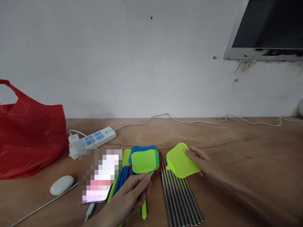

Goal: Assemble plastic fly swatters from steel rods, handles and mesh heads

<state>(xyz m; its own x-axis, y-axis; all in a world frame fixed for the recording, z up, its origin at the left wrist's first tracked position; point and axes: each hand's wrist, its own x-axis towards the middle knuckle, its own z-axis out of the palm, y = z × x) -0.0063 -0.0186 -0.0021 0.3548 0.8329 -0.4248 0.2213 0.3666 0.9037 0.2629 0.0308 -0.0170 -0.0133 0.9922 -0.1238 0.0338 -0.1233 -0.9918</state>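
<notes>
My right hand is closed on the edge of a yellow-green fly swatter head, its mesh face up and its short neck pointing left. My left hand is closed in a pinch; a small silvery end of a metal rod shows at its thumb tip, the rest hidden by the fingers. Just beyond it lies a pile of fly swatters with yellow-green, blue, green and red mesh heads. Blue handles and a yellow-green handle show around my left hand. Several metal rods lie side by side below the right hand's swatter head.
A phone with a blurred screen lies left of the swatters, its cable below. Further left are a white oval mouse-like object, a white power strip with a plugged-in charger, and a red plastic bag. A white cord runs along the wall.
</notes>
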